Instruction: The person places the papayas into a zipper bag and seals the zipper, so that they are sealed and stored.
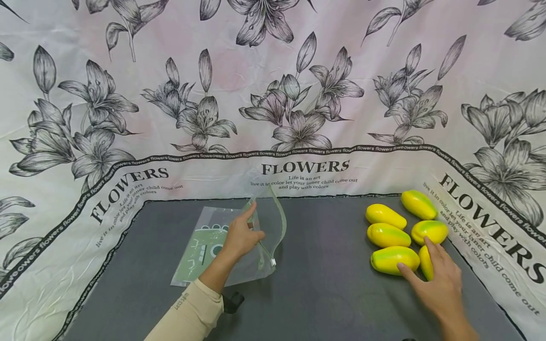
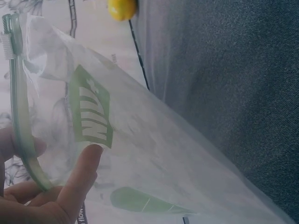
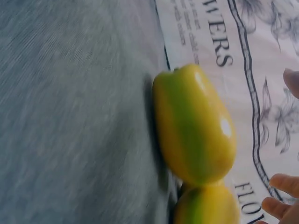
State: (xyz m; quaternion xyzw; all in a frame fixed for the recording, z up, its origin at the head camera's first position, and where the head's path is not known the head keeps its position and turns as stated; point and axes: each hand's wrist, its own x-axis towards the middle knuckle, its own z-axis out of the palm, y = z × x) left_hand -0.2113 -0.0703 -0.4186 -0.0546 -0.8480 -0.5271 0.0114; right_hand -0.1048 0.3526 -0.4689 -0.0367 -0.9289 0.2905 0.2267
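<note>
A clear zip bag (image 1: 194, 255) with green print lies left of the middle of the table, its mouth standing up and spread apart. My left hand (image 1: 242, 237) holds the bag near its mouth; in the left wrist view, the thumb and fingers (image 2: 77, 186) are around the green zip edge. On the right are several yellow-green mangoes (image 1: 388, 235). Over the nearest ones hovers my right hand (image 1: 441, 279), fingers spread, partly hiding one mango (image 1: 425, 263). In the right wrist view, its fingers (image 3: 285, 184) stand apart from a mango (image 3: 194, 126).
A dark grey cloth covers the table (image 1: 324, 284). Behind and along both sides hangs a white flower-printed curtain (image 1: 298, 173), its lower edge meeting the tabletop. A white slider (image 1: 273, 262) sits at the near end of the bag's zip.
</note>
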